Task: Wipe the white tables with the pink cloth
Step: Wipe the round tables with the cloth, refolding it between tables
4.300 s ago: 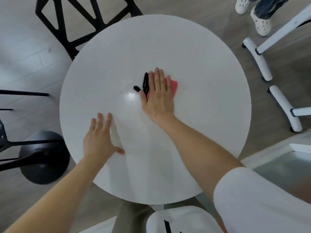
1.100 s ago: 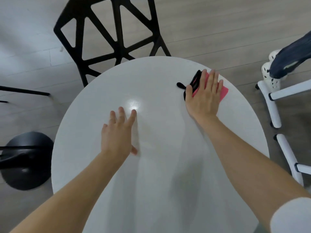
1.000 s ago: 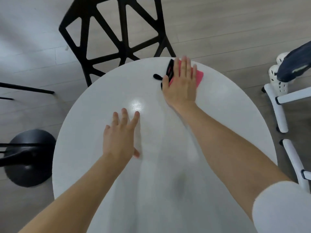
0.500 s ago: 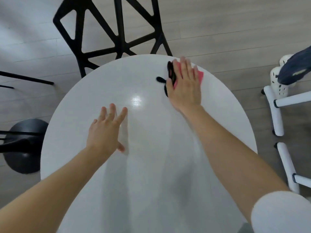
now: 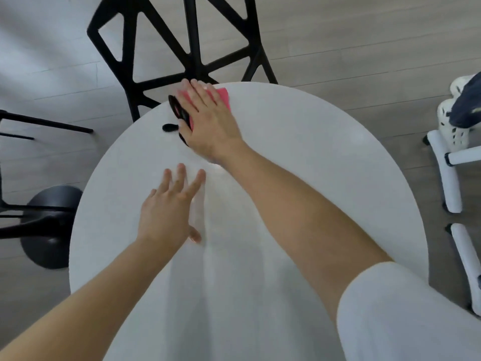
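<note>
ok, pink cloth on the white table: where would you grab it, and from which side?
Probably the bare corner of the pink cloth that shows to the right of the right hand, pinched from above on that side. The cloth lies flat at the far rim of the table, the flat hand covers its middle, and black loops clutter its left side.

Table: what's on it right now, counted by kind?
Hands: 2 (left hand, right hand)
Cloths: 1 (pink cloth)
Straps: 1 (black strap)
Total on the table: 4
</note>
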A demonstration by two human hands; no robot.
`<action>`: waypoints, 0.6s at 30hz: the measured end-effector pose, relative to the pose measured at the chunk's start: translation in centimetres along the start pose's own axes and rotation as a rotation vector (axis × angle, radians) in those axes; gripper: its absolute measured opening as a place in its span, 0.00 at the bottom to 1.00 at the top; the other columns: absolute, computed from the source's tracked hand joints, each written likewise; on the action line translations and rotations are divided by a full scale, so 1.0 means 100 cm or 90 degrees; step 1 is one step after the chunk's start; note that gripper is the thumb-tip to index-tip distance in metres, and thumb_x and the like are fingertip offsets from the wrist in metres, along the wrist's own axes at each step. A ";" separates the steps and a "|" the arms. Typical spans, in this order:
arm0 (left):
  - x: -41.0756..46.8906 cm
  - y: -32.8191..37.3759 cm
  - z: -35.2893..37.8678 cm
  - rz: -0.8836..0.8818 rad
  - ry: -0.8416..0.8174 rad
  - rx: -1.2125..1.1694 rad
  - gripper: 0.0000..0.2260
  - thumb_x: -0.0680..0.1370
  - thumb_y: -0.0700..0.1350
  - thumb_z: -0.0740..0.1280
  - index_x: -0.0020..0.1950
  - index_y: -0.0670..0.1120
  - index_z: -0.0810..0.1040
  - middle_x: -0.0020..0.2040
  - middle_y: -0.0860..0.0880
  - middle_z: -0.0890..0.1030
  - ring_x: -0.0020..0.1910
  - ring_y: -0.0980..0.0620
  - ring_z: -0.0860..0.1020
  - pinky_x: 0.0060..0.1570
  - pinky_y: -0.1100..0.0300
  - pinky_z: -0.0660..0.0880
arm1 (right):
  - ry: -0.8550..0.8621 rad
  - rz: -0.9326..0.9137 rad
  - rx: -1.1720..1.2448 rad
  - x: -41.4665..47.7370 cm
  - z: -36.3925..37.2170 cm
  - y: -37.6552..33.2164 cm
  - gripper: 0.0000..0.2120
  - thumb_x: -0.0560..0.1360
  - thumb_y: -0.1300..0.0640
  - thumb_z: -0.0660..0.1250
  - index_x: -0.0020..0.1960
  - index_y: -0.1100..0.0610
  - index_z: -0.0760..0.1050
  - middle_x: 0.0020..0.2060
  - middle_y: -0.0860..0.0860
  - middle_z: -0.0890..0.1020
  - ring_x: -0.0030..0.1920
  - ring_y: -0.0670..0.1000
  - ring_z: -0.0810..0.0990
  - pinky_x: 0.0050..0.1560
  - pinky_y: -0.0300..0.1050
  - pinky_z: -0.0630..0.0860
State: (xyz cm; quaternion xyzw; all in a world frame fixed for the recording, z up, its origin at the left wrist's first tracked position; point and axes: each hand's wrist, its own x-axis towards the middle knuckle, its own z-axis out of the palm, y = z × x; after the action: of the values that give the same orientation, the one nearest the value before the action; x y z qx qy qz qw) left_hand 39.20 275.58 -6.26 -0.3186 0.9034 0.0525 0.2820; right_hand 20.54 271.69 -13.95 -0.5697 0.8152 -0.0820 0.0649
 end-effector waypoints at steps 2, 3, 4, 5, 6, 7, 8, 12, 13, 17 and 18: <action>-0.001 0.001 0.001 0.007 0.000 -0.006 0.69 0.64 0.65 0.84 0.86 0.61 0.34 0.88 0.49 0.40 0.88 0.44 0.43 0.74 0.48 0.71 | 0.050 0.086 0.007 -0.045 -0.007 0.062 0.32 0.87 0.42 0.48 0.88 0.51 0.56 0.88 0.53 0.56 0.88 0.53 0.52 0.87 0.57 0.48; -0.002 0.000 0.002 0.006 0.007 -0.006 0.69 0.64 0.65 0.85 0.87 0.61 0.35 0.88 0.49 0.41 0.88 0.43 0.45 0.73 0.47 0.72 | 0.085 0.172 -0.002 -0.076 -0.012 0.099 0.32 0.87 0.42 0.49 0.88 0.51 0.56 0.88 0.53 0.57 0.88 0.54 0.53 0.87 0.58 0.49; -0.002 0.001 0.002 0.008 0.013 -0.004 0.70 0.63 0.65 0.85 0.87 0.61 0.36 0.88 0.48 0.42 0.88 0.43 0.46 0.72 0.47 0.73 | 0.102 0.266 -0.013 -0.110 -0.019 0.132 0.31 0.87 0.42 0.49 0.88 0.51 0.56 0.88 0.54 0.57 0.88 0.55 0.53 0.87 0.59 0.50; -0.003 0.001 0.002 0.010 0.016 -0.002 0.70 0.62 0.65 0.85 0.87 0.61 0.37 0.88 0.48 0.43 0.88 0.43 0.47 0.71 0.47 0.74 | 0.104 0.366 -0.015 -0.142 -0.025 0.156 0.32 0.87 0.42 0.49 0.89 0.52 0.55 0.88 0.56 0.56 0.88 0.56 0.53 0.87 0.60 0.51; -0.003 0.000 0.002 0.011 0.020 0.002 0.70 0.62 0.66 0.85 0.87 0.61 0.37 0.88 0.48 0.44 0.88 0.43 0.47 0.71 0.47 0.74 | 0.115 0.467 -0.016 -0.163 -0.029 0.169 0.32 0.87 0.42 0.49 0.89 0.53 0.54 0.88 0.57 0.56 0.88 0.56 0.52 0.86 0.61 0.51; -0.002 0.000 0.003 0.012 0.023 0.007 0.70 0.62 0.66 0.85 0.87 0.61 0.37 0.89 0.48 0.44 0.88 0.43 0.48 0.71 0.48 0.75 | 0.135 0.560 -0.026 -0.168 -0.029 0.169 0.33 0.87 0.43 0.49 0.88 0.55 0.55 0.87 0.59 0.57 0.88 0.57 0.53 0.86 0.62 0.50; -0.001 0.000 0.003 0.018 0.022 0.009 0.70 0.62 0.66 0.85 0.87 0.61 0.37 0.89 0.48 0.44 0.88 0.43 0.48 0.71 0.48 0.75 | 0.160 0.633 -0.032 -0.159 -0.026 0.157 0.34 0.86 0.44 0.50 0.88 0.58 0.56 0.87 0.60 0.58 0.88 0.58 0.54 0.86 0.63 0.50; 0.000 -0.001 0.004 0.017 0.020 0.007 0.69 0.64 0.66 0.84 0.86 0.62 0.34 0.89 0.49 0.41 0.88 0.44 0.45 0.73 0.48 0.73 | 0.149 0.403 0.011 -0.043 -0.004 0.040 0.34 0.85 0.44 0.51 0.86 0.60 0.60 0.85 0.62 0.61 0.86 0.62 0.57 0.85 0.61 0.48; 0.000 -0.001 0.004 0.016 0.017 0.004 0.69 0.64 0.65 0.84 0.86 0.62 0.34 0.89 0.50 0.40 0.88 0.45 0.44 0.74 0.48 0.72 | 0.074 0.253 0.008 -0.020 0.002 0.010 0.35 0.86 0.43 0.48 0.87 0.59 0.58 0.87 0.61 0.58 0.87 0.61 0.54 0.86 0.60 0.46; 0.001 -0.002 0.006 0.000 0.009 -0.014 0.70 0.64 0.64 0.85 0.86 0.64 0.34 0.89 0.51 0.39 0.88 0.46 0.43 0.76 0.47 0.70 | -0.011 -0.047 -0.002 -0.019 0.000 0.021 0.33 0.86 0.42 0.48 0.88 0.53 0.57 0.88 0.53 0.57 0.88 0.54 0.53 0.87 0.57 0.46; 0.001 -0.003 0.006 0.002 0.008 -0.015 0.70 0.63 0.65 0.85 0.86 0.64 0.34 0.89 0.51 0.40 0.88 0.46 0.43 0.75 0.47 0.71 | 0.023 -0.002 0.006 -0.042 -0.004 0.048 0.32 0.86 0.43 0.50 0.88 0.53 0.59 0.87 0.53 0.58 0.88 0.54 0.54 0.87 0.56 0.47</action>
State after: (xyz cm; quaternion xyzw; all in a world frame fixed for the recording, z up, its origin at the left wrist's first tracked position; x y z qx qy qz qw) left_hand 39.61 275.47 -6.75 -0.3210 0.9050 0.0615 0.2724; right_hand 17.52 277.24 -14.50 -0.5689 0.8150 -0.0966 0.0529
